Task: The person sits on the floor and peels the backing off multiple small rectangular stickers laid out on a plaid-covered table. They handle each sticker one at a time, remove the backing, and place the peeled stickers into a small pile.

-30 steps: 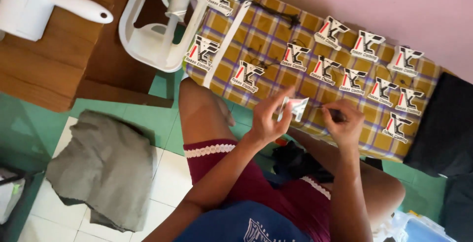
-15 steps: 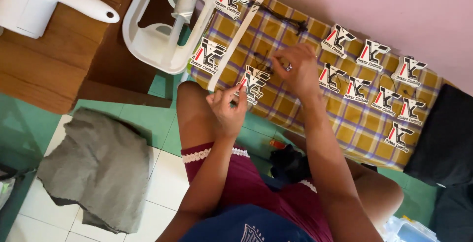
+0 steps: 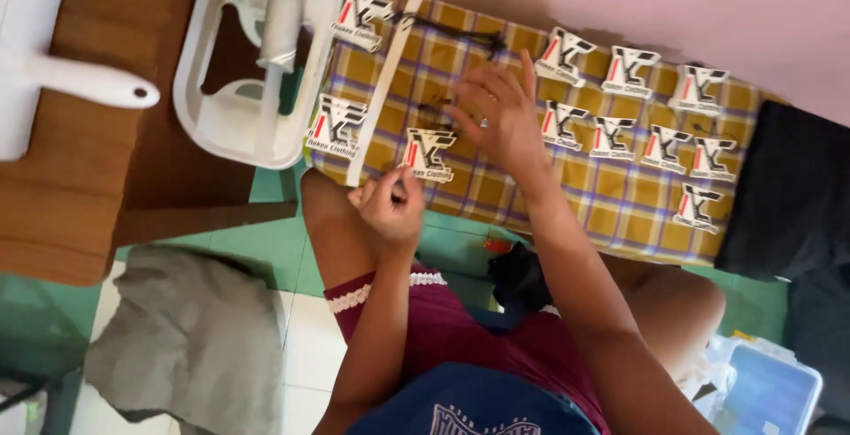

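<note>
A logo patch point(image 3: 428, 153) is pinched by the closed left hand point(image 3: 390, 207), while the open right hand point(image 3: 496, 116) is pressed flat on the yellow plaid cloth point(image 3: 496, 192) just beyond it.

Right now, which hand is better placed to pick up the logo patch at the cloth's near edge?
Probably the left hand: its curled fingers sit beside that logo patch. The right hand lies flat on the checked cloth, farther up.

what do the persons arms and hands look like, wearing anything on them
Both arms are bare from wrist to above the elbow, with no sleeves, gloves or watch in view. The right hand wears a thin silver-coloured ring on one finger. The left hand shows no ring or band. Neither hand shows any marking.
</note>
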